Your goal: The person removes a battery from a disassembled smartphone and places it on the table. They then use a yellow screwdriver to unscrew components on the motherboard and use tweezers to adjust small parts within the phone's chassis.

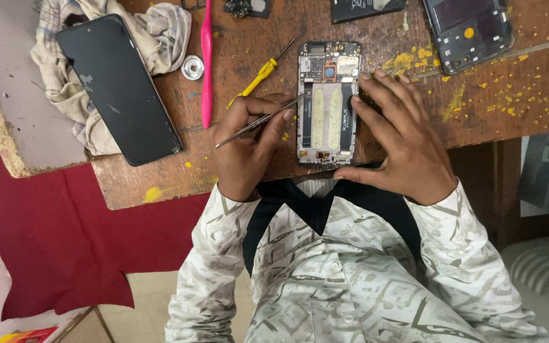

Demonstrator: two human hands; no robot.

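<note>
An opened phone [328, 101] with its back removed lies on a worn wooden table [471, 108], showing its circuit board and two pale strips. My left hand [246, 149] grips thin metal tweezers [258, 121], whose tip touches the phone's left edge. My right hand [401, 136] steadies the phone: the fingers rest along its right side and the thumb is under its bottom edge.
A yellow screwdriver [258, 75] and a pink pry tool [206, 63] lie left of the phone, near a small round metal cap [192, 67]. A black phone [119, 89] rests on a checked cloth [160, 32]. Another stripped phone frame [468, 28] sits top right.
</note>
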